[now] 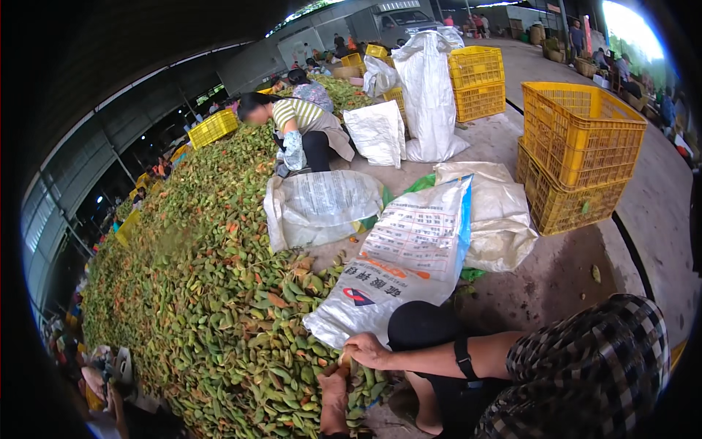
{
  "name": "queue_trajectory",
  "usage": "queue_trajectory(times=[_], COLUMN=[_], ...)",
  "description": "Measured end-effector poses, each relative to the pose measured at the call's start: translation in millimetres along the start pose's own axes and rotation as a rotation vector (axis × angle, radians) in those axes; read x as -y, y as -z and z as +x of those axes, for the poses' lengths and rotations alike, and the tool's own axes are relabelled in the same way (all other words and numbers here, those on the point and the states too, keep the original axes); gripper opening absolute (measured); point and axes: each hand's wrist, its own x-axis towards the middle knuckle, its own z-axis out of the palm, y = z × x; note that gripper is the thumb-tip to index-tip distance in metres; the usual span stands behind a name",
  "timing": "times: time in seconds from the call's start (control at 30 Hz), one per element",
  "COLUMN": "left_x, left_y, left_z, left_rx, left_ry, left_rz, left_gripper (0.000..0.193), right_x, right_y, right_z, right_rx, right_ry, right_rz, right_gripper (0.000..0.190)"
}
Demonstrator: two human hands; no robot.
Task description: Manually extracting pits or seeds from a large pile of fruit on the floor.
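My left hand (333,386) reaches in from the bottom and my right hand (368,350) from the right; they meet at the near edge of a heap of green and reddish-brown pods (219,307). Between them is a small pale brown pod (345,360), pinched by the fingers of both hands and partly hidden by them. Just beyond my right hand lies a flattened white woven sack (408,241) with printed writing and a blue edge. My bent knee (422,325), in dark cloth, is beside the sack's near end.
A crouching person (301,123) in a striped top works at the heap beyond a translucent sack (323,206). Stacked yellow plastic crates (581,137) stand at right, near a cream sack (488,219). A tall white sack (425,93) stands farther back. Other people sit around the heap.
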Motion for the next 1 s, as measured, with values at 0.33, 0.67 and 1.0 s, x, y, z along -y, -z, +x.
queue_trajectory(times=[0.33, 0.67, 1.0], left_x=[25.0, 1.0, -6.9], left_y=[18.2, 2.1, 4.3], left_z=[17.7, -11.2, -17.7], left_rx=[-0.169, 0.217, 0.108], left_ry=[0.102, 0.049, 0.007], left_rz=[-0.242, -0.108, -0.166], left_gripper=[0.015, 0.027, 0.017], right_x=[4.0, -1.8, 1.2], right_y=[1.6, 18.2, 16.5], right_z=[8.5, 21.7, 22.3], right_rx=[-0.194, -0.215, -0.116], right_ry=[0.148, -0.534, -0.572], right_rz=[0.120, 0.772, 0.704], right_gripper=[0.022, 0.021, 0.024])
